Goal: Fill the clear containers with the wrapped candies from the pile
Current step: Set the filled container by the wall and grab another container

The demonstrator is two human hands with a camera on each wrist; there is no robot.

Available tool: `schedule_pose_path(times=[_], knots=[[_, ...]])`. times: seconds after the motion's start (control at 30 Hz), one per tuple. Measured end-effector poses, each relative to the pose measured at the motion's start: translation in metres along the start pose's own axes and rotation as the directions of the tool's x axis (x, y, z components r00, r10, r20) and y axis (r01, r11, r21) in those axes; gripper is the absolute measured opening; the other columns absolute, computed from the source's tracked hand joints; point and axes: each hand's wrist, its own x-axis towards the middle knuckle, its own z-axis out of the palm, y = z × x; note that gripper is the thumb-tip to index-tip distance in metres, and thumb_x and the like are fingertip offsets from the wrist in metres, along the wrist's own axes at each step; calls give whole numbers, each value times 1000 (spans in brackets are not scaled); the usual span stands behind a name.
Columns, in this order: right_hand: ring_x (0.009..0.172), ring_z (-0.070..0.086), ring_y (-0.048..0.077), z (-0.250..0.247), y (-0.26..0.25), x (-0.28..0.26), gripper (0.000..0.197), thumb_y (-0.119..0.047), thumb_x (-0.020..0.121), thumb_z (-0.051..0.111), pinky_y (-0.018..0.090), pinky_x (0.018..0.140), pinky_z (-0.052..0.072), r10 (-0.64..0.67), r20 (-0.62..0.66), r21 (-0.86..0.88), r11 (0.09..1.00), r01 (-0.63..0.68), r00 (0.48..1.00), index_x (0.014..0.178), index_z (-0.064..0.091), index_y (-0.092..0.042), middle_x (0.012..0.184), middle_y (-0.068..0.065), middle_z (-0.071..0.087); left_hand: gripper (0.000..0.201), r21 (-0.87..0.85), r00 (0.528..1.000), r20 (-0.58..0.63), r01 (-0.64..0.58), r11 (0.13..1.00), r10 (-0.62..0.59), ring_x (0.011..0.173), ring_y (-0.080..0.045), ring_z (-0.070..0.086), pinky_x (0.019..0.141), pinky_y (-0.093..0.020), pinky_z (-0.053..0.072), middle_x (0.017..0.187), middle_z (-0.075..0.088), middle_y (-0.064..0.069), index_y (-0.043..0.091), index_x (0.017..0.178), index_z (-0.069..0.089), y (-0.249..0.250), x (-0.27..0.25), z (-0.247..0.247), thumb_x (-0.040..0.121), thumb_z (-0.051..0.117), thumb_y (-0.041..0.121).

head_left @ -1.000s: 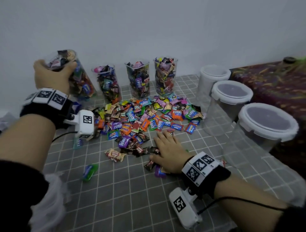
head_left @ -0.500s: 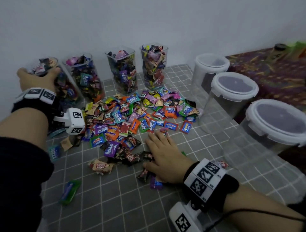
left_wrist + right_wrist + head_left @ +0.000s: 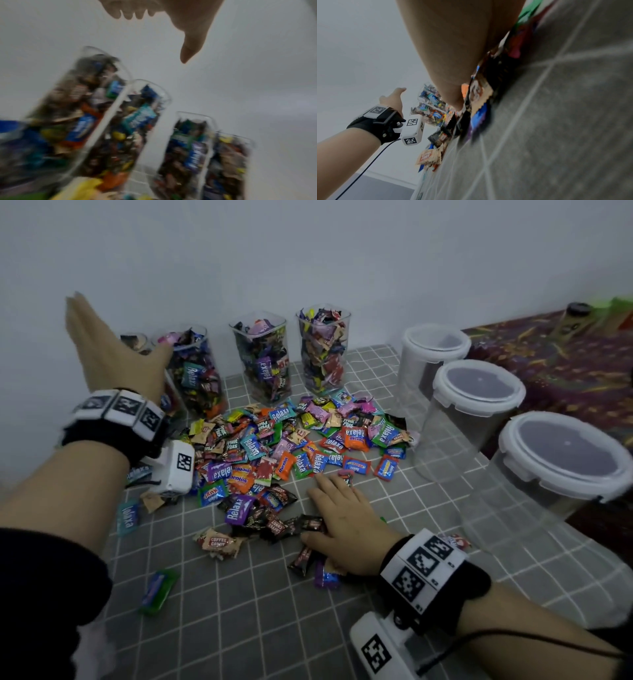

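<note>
A pile of wrapped candies lies on the grey checked cloth. Behind it, along the wall, stand several clear square containers full of candies. My left hand is raised above the leftmost containers, fingers straight and empty; its thumb points down in the left wrist view. My right hand lies flat, palm down, on the near edge of the pile, covering some dark candies.
Three round clear tubs with white lids stand in a row at the right. A patterned dark cloth lies behind them. A loose green candy sits near the front left; the white wall is close behind the containers.
My left hand has let go of the leftmost container, which now stands by the wall, and has lifted up with fingers spread. My right hand stays flat on the candies.
</note>
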Motion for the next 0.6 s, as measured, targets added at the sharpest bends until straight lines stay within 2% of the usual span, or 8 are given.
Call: schedule_pose_path(times=[0.03,0.1,0.27,0.33,0.47,0.6], knots=[[145,-12,17,0,0,-2,72,-49,95,41,36,117,-4,11,-17,24,1000,-10,1000,151,9,-18,159,1,-8,96,-14,997,-14,-71,997,71,146,-20,6,118,-30,7,159,7,-7,9,151,5,14,-7,-1,82,64,41],[146,-12,18,-1,0,-6,74,-49,95,43,36,117,-3,35,-45,76,997,-32,998,151,7,-19,159,0,-9,90,-52,989,44,-136,989,138,145,-17,10,116,-27,8,158,11,-5,11,151,10,45,-19,-2,83,64,38],[145,-13,16,-5,12,-26,80,-55,92,44,35,117,-1,122,-52,141,983,-114,991,151,4,-18,159,-2,-10,82,-206,937,288,-142,968,199,141,-13,23,115,-30,20,155,22,1,18,149,20,108,-51,18,84,64,40],[145,-12,17,-6,21,-36,82,-57,91,44,36,118,0,162,-44,154,976,-154,986,151,4,-17,159,-2,-10,80,-246,895,394,-116,962,209,139,-15,28,112,-31,24,154,26,0,18,149,22,127,-65,33,84,64,40],[146,-12,18,-6,39,-54,80,-55,93,41,35,119,-1,206,-13,121,972,-203,979,152,0,-17,159,3,-12,84,-260,777,583,-97,961,236,135,-21,36,111,-36,29,151,34,-3,16,148,23,157,-95,66,82,67,44],[146,-11,20,-8,49,-62,80,-56,93,38,33,117,-4,209,1,93,974,-209,978,152,2,-15,159,5,-10,94,-252,655,730,-8,968,195,137,-22,33,113,-39,28,153,29,-5,15,150,19,177,-123,106,77,71,46]])
